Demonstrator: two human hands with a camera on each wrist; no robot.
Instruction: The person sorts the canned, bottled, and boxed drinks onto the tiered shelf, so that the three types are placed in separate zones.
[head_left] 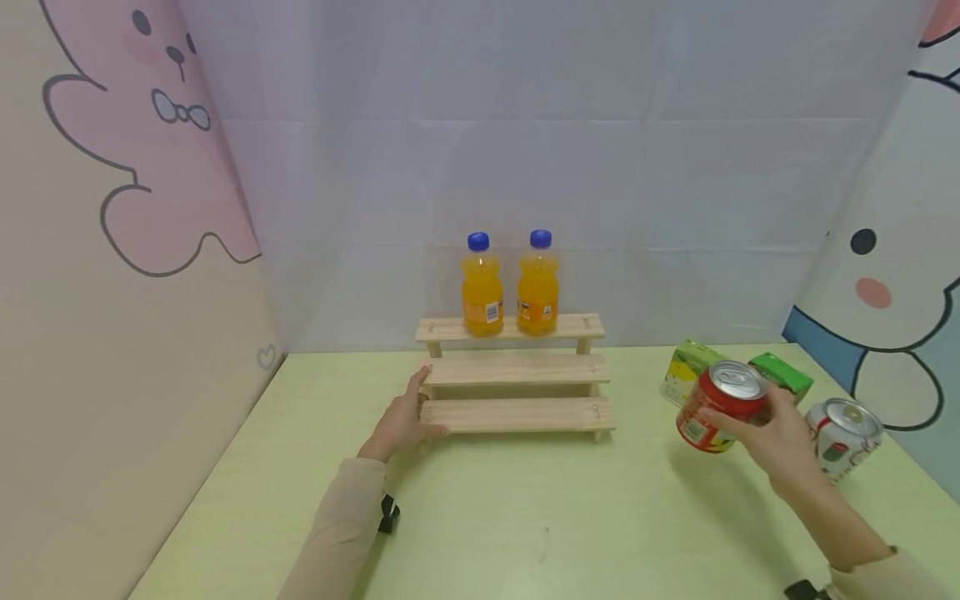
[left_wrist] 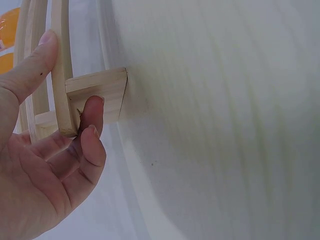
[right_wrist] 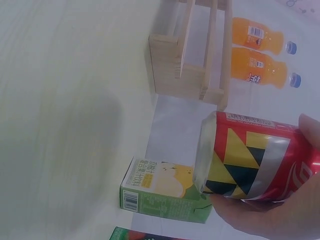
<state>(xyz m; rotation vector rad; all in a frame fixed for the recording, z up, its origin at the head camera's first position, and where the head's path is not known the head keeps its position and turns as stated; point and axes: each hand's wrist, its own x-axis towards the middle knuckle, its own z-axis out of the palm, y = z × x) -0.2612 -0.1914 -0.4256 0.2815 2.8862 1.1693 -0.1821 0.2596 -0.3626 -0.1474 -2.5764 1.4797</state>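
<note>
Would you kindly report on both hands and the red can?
Left hand gripping wooden rack. Right hand holding red soda can aloft. Two orange-drink bottles partly occupying top tier.

Yellow-green carton [head_left: 682, 375] partly hidden behind red can [head_left: 716, 400].

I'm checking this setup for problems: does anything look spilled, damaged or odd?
Nothing looks spilled or toppled: both orange bottles stand upright atop the wooden rack, and the right hand grips the red can. One oddity: a faint mark on the table in front of the rack; scratch or stain, I can't tell.
</note>
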